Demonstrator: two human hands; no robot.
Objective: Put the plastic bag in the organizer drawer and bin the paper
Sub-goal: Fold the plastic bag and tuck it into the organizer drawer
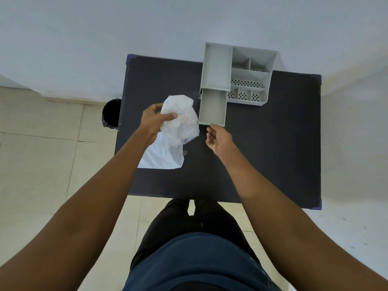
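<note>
I had the dark rectangular worktop below me, pushed against the far wall, so everything sat within arm's reach. At its far right stood the grey plastic desk organizer, its compartments open upward, and its grey drawer stuck out toward me, open and empty, ready to take the bag. A black round bin waited on the floor just off the worktop's left edge, handy for the paper.

My left hand gripped a crumpled white bundle, fingers closed over its top; the clear plastic bag trailed from it down onto the worktop. I could not tell where paper ended and bag began in that bundle. My right hand held nothing, loosely curled, a fingertip touching the drawer's near edge, I judged to steady it.
</note>
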